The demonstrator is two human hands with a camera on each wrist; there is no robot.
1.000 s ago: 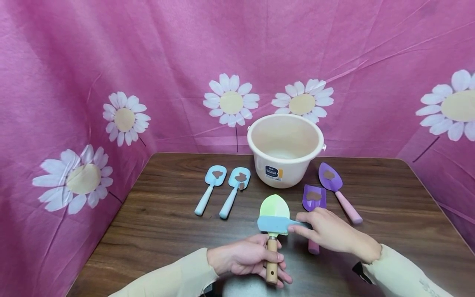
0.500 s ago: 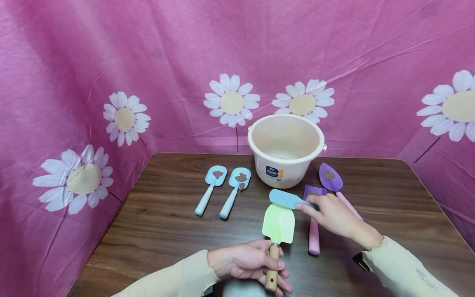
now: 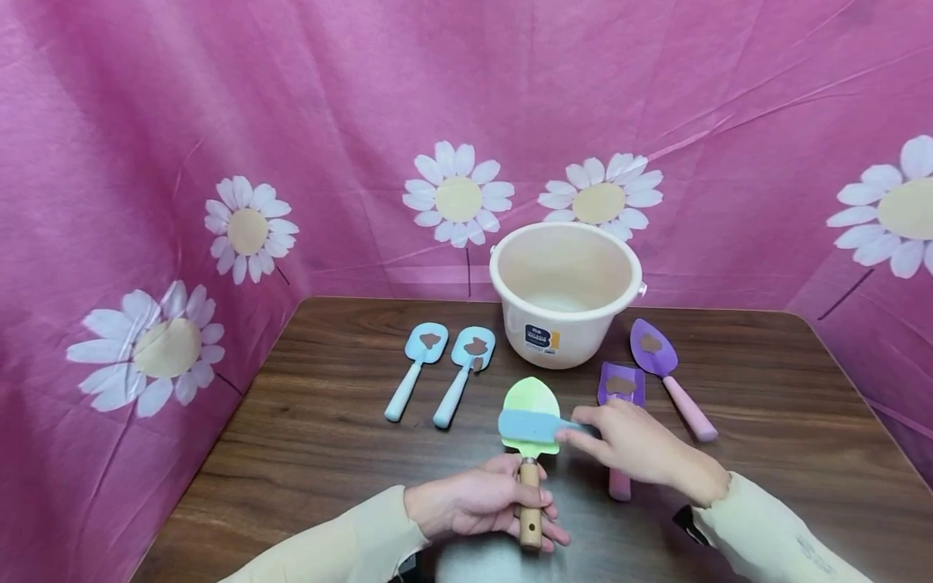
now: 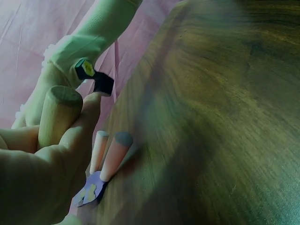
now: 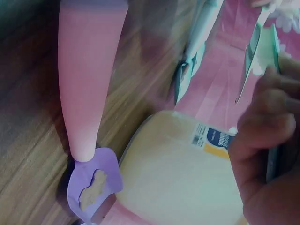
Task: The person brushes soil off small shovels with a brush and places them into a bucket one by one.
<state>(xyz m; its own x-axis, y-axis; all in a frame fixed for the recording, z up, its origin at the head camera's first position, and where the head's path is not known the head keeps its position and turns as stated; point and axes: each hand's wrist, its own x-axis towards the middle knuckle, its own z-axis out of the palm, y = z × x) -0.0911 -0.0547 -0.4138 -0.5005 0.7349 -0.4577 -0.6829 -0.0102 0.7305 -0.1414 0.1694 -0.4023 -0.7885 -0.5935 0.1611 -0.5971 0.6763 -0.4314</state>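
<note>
At lower centre of the head view, your left hand grips a green trowel by its handle; your right hand pinches a blue tool across the trowel's blade.

The left hand grips a wooden handle, end toward the camera, in front of the right hand, its pale sleeve and a black strap, while two pink handles with purple blades lie on the wood-grain table before pink cloth.

On the table, bucket behind the hands, two trowels left, two more trowels right
</note>
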